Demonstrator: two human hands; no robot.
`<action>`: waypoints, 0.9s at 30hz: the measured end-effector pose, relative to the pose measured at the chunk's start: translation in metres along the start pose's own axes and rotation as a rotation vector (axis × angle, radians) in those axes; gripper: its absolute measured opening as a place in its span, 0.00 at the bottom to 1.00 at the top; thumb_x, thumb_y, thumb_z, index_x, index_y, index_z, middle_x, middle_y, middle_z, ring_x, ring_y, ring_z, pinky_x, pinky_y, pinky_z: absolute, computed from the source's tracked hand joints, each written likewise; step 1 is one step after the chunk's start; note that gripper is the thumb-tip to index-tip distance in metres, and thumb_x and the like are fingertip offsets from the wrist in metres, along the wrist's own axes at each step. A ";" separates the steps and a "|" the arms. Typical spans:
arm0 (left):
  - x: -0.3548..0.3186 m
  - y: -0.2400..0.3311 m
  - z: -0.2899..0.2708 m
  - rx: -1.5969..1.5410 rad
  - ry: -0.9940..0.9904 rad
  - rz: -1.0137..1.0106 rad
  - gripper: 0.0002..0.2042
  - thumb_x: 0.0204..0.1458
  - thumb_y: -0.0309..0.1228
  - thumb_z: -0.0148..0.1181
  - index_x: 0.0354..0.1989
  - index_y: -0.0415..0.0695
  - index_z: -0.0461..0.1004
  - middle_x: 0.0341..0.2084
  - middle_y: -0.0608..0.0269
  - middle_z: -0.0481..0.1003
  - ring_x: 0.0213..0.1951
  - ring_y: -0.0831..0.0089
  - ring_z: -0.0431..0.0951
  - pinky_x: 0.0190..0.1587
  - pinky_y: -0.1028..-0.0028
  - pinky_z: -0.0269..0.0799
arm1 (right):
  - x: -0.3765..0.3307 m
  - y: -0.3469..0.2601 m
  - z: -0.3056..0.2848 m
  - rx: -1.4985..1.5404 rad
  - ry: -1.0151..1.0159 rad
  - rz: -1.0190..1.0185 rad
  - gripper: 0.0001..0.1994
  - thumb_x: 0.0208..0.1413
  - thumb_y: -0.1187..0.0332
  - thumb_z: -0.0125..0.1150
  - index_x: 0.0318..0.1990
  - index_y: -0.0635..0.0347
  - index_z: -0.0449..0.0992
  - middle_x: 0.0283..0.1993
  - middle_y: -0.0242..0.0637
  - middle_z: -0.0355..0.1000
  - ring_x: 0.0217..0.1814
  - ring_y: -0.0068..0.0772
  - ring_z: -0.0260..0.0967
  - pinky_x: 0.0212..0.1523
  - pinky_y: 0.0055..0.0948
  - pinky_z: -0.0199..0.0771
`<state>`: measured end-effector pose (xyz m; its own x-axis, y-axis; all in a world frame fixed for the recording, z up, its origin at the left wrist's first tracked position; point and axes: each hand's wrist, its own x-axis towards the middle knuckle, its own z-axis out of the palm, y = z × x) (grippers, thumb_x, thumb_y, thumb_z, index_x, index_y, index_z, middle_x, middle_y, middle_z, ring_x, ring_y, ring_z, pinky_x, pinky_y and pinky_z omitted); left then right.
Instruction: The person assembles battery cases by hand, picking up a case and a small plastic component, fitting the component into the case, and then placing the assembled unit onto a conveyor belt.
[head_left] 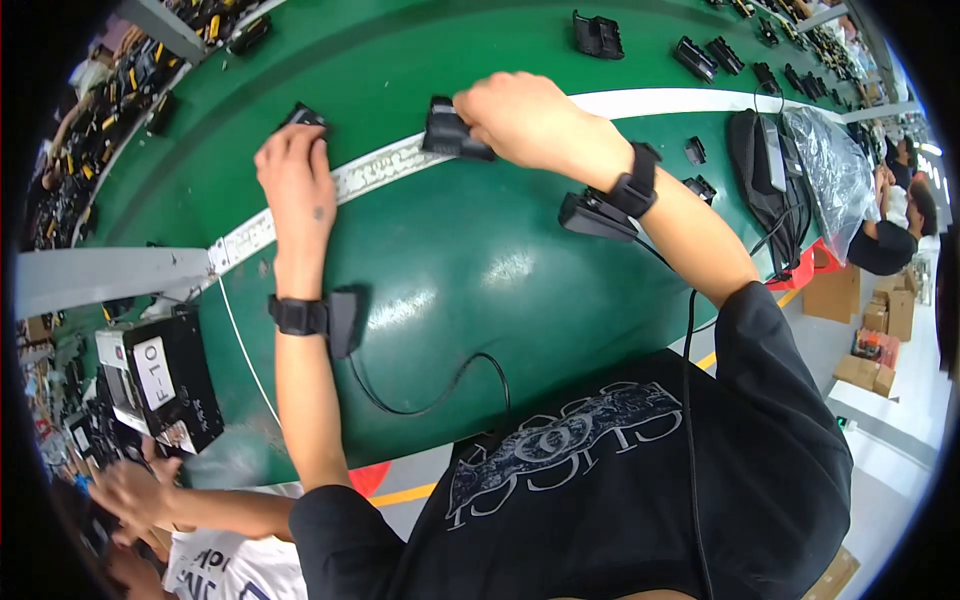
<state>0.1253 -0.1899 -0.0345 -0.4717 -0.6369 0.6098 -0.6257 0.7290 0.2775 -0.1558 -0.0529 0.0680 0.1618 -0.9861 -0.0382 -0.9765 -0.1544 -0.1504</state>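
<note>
My left hand (pixel 296 175) reaches over the white strip with its fingers bent down around a small black plastic part (pixel 305 115) on the green surface. To the right, my right hand (pixel 525 118) is curled closed at the edge of a black plastic housing (pixel 455 132), which lies across the strip. Its fingertips are slightly blurred and partly hidden behind the knuckles. Each wrist carries a black strap with a box-shaped device; the left wrist device (pixel 343 322) and the right wrist device (pixel 597 216) trail black cables.
Several black plastic housings (pixel 598 36) lie along the far side. At the right are a black bag (pixel 765 185) and clear plastic wrapping (pixel 828 170). A grey metal bar (pixel 115 285) and a black-and-white box (pixel 160 380) stand left. Another person's hand (pixel 135 495) is at lower left.
</note>
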 end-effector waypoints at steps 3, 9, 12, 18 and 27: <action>-0.002 0.021 -0.007 0.057 -0.041 -0.008 0.11 0.62 0.34 0.67 0.52 0.54 0.86 0.53 0.63 0.82 0.57 0.54 0.77 0.62 0.57 0.69 | 0.020 0.025 -0.004 0.044 0.236 0.094 0.10 0.61 0.70 0.65 0.49 0.60 0.81 0.50 0.51 0.81 0.54 0.58 0.81 0.51 0.51 0.84; -0.003 0.026 -0.012 0.285 -0.142 -0.188 0.12 0.67 0.47 0.65 0.54 0.65 0.87 0.57 0.72 0.77 0.65 0.59 0.68 0.66 0.43 0.54 | -0.070 0.116 -0.017 0.041 0.410 0.271 0.16 0.66 0.57 0.66 0.53 0.57 0.81 0.49 0.42 0.84 0.51 0.49 0.82 0.54 0.45 0.81; -0.004 0.035 -0.013 0.261 -0.154 -0.191 0.11 0.67 0.45 0.65 0.53 0.64 0.88 0.57 0.71 0.77 0.64 0.58 0.69 0.67 0.44 0.54 | -0.148 0.141 -0.023 0.029 0.321 0.581 0.16 0.63 0.54 0.68 0.51 0.54 0.83 0.47 0.41 0.83 0.54 0.50 0.81 0.53 0.48 0.82; -0.014 0.111 -0.012 -0.041 -0.180 0.095 0.11 0.61 0.40 0.72 0.51 0.61 0.88 0.55 0.68 0.77 0.62 0.55 0.68 0.68 0.49 0.55 | -0.221 0.143 0.000 -0.099 0.231 0.896 0.14 0.61 0.55 0.72 0.42 0.56 0.81 0.42 0.38 0.83 0.47 0.46 0.83 0.46 0.46 0.82; -0.031 0.172 -0.023 -0.356 -0.355 0.157 0.31 0.49 0.38 0.82 0.63 0.51 0.80 0.51 0.71 0.83 0.61 0.60 0.68 0.71 0.54 0.52 | -0.188 0.090 -0.018 0.018 0.395 0.515 0.07 0.63 0.67 0.70 0.40 0.58 0.79 0.39 0.37 0.75 0.41 0.46 0.79 0.44 0.44 0.78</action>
<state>0.0466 -0.0389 0.0109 -0.7628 -0.5137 0.3928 -0.3096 0.8234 0.4756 -0.2766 0.1175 0.0799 -0.3942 -0.8826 0.2562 -0.9122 0.3418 -0.2261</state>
